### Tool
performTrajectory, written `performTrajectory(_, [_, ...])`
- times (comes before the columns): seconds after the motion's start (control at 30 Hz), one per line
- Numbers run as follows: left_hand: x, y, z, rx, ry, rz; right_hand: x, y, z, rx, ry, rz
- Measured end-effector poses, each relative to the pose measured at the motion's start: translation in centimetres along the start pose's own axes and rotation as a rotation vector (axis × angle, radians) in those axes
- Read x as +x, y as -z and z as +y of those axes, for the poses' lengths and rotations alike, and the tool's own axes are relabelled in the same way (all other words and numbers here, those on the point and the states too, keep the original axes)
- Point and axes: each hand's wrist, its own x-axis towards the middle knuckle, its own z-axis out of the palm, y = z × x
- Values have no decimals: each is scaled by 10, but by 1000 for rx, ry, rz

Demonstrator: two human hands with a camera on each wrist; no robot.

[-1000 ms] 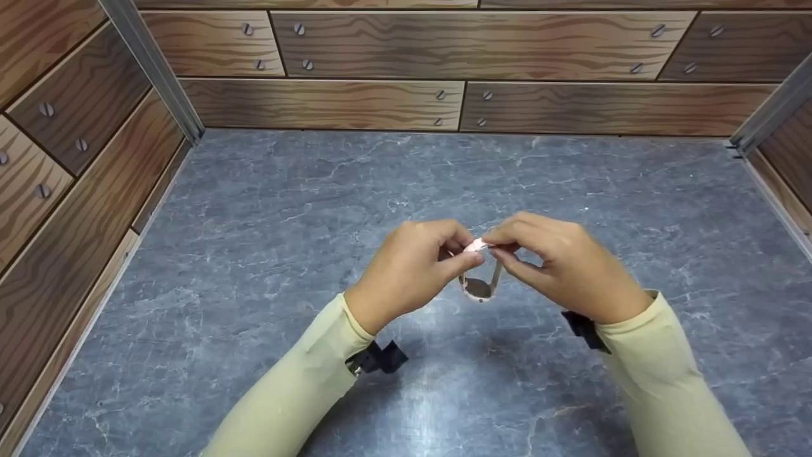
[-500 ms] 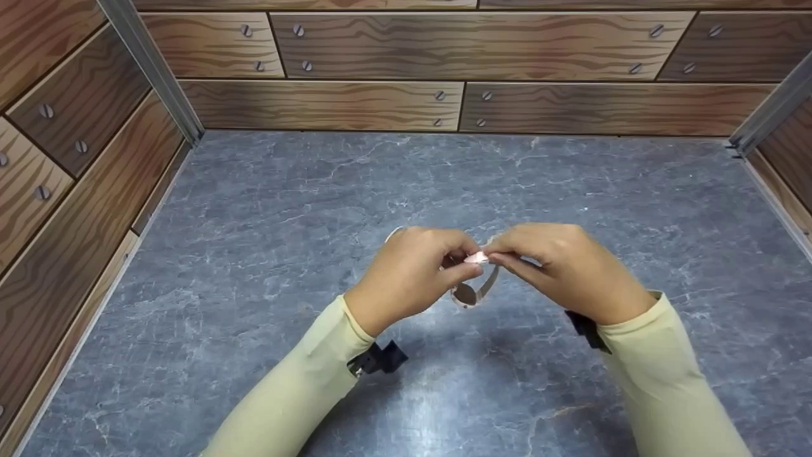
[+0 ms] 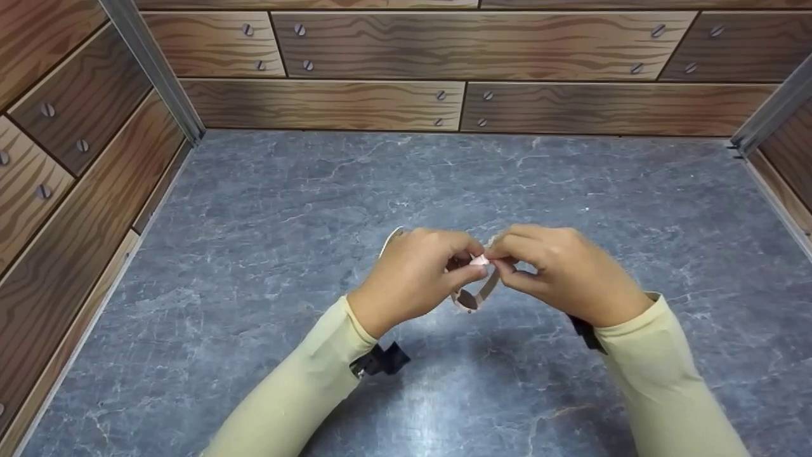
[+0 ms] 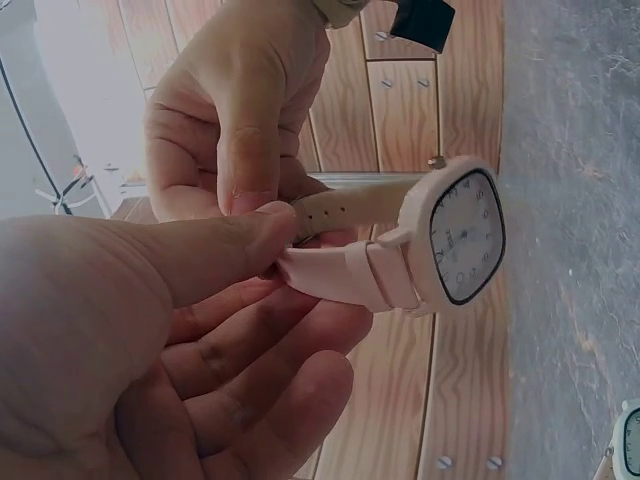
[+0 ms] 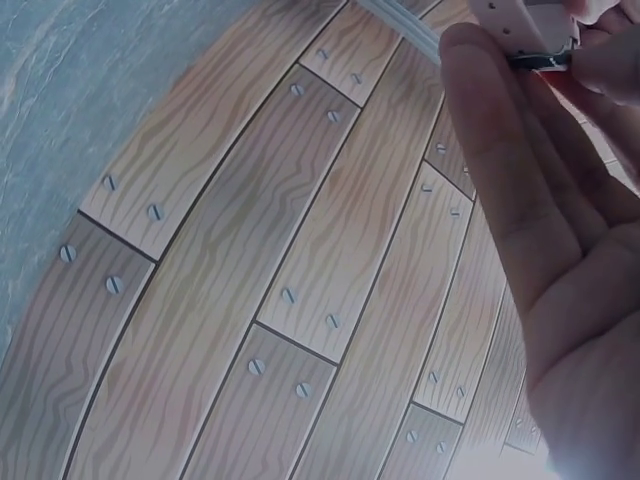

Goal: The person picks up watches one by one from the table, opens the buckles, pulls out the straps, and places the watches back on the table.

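A wristwatch with a pale pink strap (image 4: 335,272) and a squarish dial (image 4: 468,238) hangs between both hands, above the table. My left hand (image 3: 415,273) pinches one strap end between thumb and forefinger. The other strap part, with a row of holes (image 4: 325,214), is pinched by my right hand (image 3: 558,270). The two strap ends meet at the fingertips, so the strap forms a loop. In the right wrist view a metal buckle (image 5: 543,62) shows by the right fingertips. Seen from the head, the watch case (image 3: 467,301) hangs lowest, its back showing.
A second watch (image 4: 630,440) lies on the table; in the head view only its pale edge (image 3: 388,240) shows behind my left hand. The grey marbled tabletop (image 3: 285,209) is bounded by wood-patterned walls (image 3: 355,105) at the back and sides.
Both hands have come slightly lower in the head view. The hanging watch case has swung a little to the left, and the second watch's edge has come out from behind the left hand.
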Motion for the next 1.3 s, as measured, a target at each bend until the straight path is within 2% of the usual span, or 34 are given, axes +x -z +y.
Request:
performTrajectory(0.2, [-1, 0, -1, 27, -33, 5, 0, 0, 0, -20, 22, -8])
performTrajectory(0.33, [-1, -1, -2, 45, -49, -1, 0, 0, -2, -35, 6, -37])
performTrajectory(0.53, [-2, -1, -1, 18, -41, 0, 1, -1, -4, -20, -6, -73])
performTrajectory(0.87, [0, -2, -1, -99, 8, 0, 2, -2, -5, -68, 97, 21])
performTrajectory(0.93, [-1, -3, -1, -153, 15, 7, 2, -3, -5, -80, 100, 42])
performTrajectory(1.2, [-5, -5, -2, -495, 94, -27, 2, -9, -9, -121, 93, 122])
performTrajectory(1.3, [-2, -2, 0, -579, 101, -3, 6, -7, -9, -119, 67, 183])
